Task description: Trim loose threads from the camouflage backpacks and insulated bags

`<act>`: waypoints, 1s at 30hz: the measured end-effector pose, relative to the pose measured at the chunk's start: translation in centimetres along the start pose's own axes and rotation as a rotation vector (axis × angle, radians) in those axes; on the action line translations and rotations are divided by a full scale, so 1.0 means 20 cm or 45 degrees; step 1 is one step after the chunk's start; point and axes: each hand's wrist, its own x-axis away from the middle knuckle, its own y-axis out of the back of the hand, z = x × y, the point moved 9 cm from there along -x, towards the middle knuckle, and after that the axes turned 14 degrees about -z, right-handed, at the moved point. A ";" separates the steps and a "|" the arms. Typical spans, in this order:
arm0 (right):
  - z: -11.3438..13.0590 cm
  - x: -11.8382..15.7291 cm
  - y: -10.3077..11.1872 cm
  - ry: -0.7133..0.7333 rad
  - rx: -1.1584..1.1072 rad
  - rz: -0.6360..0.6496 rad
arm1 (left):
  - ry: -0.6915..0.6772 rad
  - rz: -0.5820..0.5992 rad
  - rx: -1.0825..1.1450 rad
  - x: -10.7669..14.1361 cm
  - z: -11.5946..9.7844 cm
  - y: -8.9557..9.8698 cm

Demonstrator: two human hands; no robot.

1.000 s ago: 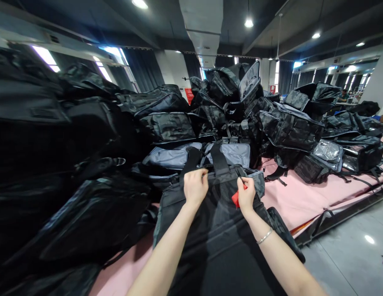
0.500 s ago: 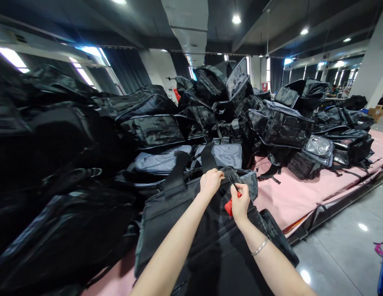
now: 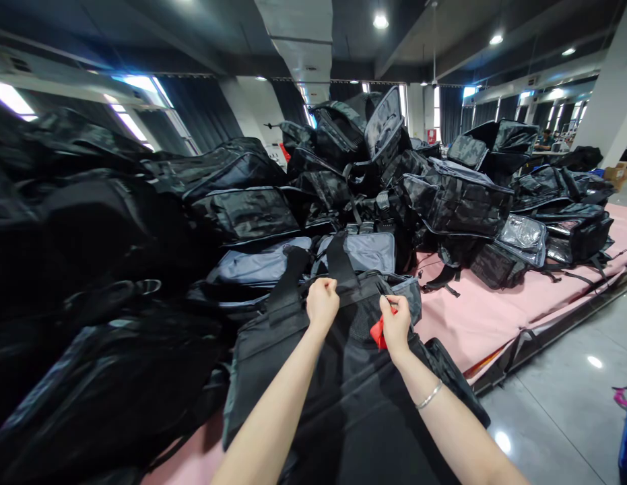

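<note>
A large black bag (image 3: 364, 404) lies in front of me with its straps and a mesh patch facing up. My left hand (image 3: 322, 303) is closed in a pinch at the bag's upper edge, beside a wide black strap (image 3: 341, 263); what lies between its fingers is too small to make out. To the right, my right hand (image 3: 395, 323) is closed on a small dark tool with a red part (image 3: 378, 331) hanging below the fingers. The tool's thin tip points up and left, over the bag's top edge.
Camouflage bags (image 3: 465, 202) are heaped behind and to the right, and dark bags (image 3: 106, 397) fill the left. Pink sheeting (image 3: 459, 323) covers the table. A person (image 3: 545, 140) is far back at the right.
My left hand has moved left, away from my right hand, toward the wide strap. My right hand has shifted slightly, still holding the tool. The view has tilted a little.
</note>
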 end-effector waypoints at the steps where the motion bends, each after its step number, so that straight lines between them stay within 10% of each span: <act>1: -0.01 0.00 0.00 -0.003 0.003 -0.003 | -0.045 0.005 0.021 0.00 -0.01 0.00; 7: 0.01 0.05 0.01 0.078 -0.009 0.015 | -0.475 0.179 0.059 0.07 -0.27 -0.03; 17: 0.03 0.05 0.03 0.115 -0.016 0.028 | -0.714 0.318 -0.111 0.08 -0.50 -0.11; 30: 0.01 0.05 0.03 0.077 -0.033 0.028 | -0.239 0.067 -0.052 0.03 -0.05 -0.01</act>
